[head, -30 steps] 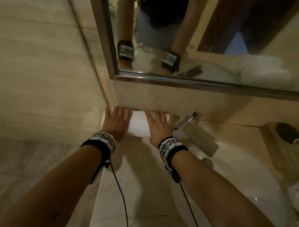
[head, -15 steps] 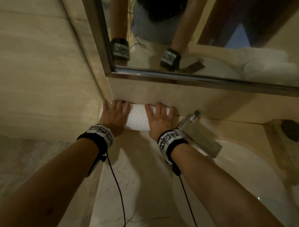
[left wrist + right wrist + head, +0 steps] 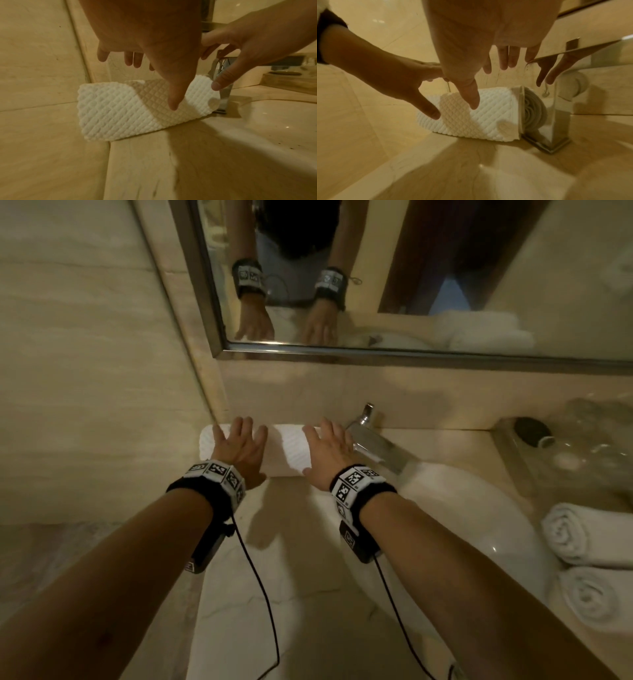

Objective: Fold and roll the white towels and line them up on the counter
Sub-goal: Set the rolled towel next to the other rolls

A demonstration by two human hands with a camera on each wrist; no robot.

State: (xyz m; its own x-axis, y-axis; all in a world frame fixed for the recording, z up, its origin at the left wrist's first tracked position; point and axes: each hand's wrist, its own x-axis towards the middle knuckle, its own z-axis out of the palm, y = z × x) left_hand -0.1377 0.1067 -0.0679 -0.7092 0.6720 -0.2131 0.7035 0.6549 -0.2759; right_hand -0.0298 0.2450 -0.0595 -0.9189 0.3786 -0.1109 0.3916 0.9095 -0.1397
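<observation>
A rolled white waffle-weave towel (image 3: 287, 450) lies on the beige counter (image 3: 274, 594), against the backsplash just left of the faucet (image 3: 373, 443). My left hand (image 3: 239, 446) hovers over its left half with spread, straight fingers. My right hand (image 3: 329, 450) is held the same way over its right half. In the left wrist view the left hand (image 3: 154, 47) is lifted clear of the towel (image 3: 120, 108), thumb pointing down near it. The right wrist view shows my right hand (image 3: 488, 40) above the towel (image 3: 488, 115), holding nothing.
Two rolled white terry towels (image 3: 582, 535) (image 3: 596, 594) lie side by side on the counter right of the sink basin (image 3: 462, 525). A tray with glassware (image 3: 565, 446) stands at the back right. A mirror (image 3: 411, 268) hangs above; a wall closes the left side.
Both hands, which lay flat on the rolled towel, have lifted slightly off it. The head view has swung, bringing the two rolled towels at the right into sight.
</observation>
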